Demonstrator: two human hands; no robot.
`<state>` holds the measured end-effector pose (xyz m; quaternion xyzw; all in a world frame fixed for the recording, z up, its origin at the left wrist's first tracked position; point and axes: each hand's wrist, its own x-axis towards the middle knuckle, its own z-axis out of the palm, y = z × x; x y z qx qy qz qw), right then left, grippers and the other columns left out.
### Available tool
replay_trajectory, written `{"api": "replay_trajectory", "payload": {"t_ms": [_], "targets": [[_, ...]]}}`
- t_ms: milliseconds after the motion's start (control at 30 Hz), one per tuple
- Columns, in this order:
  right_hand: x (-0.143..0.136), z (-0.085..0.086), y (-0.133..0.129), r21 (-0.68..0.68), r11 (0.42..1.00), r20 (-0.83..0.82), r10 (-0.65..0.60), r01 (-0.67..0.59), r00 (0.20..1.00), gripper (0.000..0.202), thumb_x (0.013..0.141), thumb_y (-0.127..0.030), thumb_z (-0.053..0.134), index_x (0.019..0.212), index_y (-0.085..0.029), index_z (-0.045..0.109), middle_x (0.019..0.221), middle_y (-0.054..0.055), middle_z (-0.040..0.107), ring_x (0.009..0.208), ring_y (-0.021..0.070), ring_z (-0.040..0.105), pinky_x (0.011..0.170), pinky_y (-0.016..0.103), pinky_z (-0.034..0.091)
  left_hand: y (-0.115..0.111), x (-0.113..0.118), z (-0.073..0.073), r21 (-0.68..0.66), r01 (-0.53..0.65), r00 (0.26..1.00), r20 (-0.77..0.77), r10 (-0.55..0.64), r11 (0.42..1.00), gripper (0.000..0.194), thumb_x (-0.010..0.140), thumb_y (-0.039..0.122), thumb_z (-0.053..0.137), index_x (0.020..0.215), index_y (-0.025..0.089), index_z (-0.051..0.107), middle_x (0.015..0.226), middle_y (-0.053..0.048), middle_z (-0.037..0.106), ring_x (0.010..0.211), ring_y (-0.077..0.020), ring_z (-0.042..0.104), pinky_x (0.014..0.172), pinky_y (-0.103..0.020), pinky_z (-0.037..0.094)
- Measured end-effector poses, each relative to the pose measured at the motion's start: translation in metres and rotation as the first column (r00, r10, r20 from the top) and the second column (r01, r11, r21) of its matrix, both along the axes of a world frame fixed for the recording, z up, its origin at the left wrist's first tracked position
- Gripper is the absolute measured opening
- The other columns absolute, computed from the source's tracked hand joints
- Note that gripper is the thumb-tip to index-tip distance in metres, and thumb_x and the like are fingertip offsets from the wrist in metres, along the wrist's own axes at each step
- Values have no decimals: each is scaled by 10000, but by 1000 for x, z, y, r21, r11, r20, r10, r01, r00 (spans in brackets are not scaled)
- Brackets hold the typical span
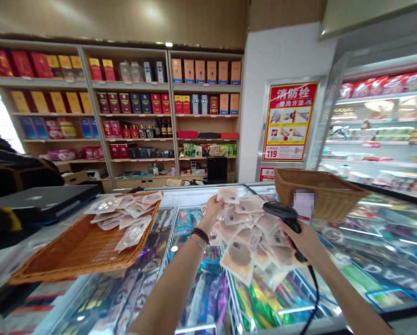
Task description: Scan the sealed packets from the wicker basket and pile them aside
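My left hand [212, 207] pinches a small clear packet [228, 196] with a dark printed label, at the far edge of a heap. That heap of flat, see-through packets [241, 256] lies on the glass freezer top between my hands. In my right hand [301, 239] is a black barcode scanner [281, 210], its head pointing left over the heap. The scanner's cord hangs down toward the front. To the left, an orange wicker tray [86, 249] holds several similar packets [130, 211] at its far end. What the packets contain is hard to make out.
A brown wicker basket [315, 186] stands at the right on the glass. At the left is a flat dark device [51, 204]. Under the glass lie colourful wrapped goods [208, 298]. Beyond are shelves of boxes [135, 102], a red poster [288, 122] and a lit refrigerated display [386, 125].
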<state>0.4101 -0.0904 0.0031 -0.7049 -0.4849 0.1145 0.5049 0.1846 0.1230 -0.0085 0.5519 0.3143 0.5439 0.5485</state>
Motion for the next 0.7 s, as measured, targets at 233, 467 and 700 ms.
{"api": "replay_trajectory", "payload": {"t_ms": [233,467,700], "targets": [[9,-6,-19,-61,998,-5,-24,24,1000,465,778,-688,581,568,-278,512,382,30,565,345,211,544,426,335,438,-19,-1,-1,391,208,744,-658,115,897,278,822,190,619,545,182,630,556,-28,603,676,-207,631,812,-337,524],[-30,-2,-2,-41,996,83,88,-85,993,512,807,-710,559,533,-281,508,401,50,569,376,233,562,487,368,463,-53,-78,4,493,211,708,-672,216,844,254,827,153,608,902,225,839,984,-94,812,892,-251,729,882,-324,546],[-93,-6,42,-64,960,14,273,-272,962,439,808,-661,603,621,-272,525,402,-6,555,357,186,538,446,305,409,-55,-213,21,458,-103,708,-589,389,883,209,858,221,628,934,203,821,987,-92,812,907,-250,723,903,-343,562]]}}
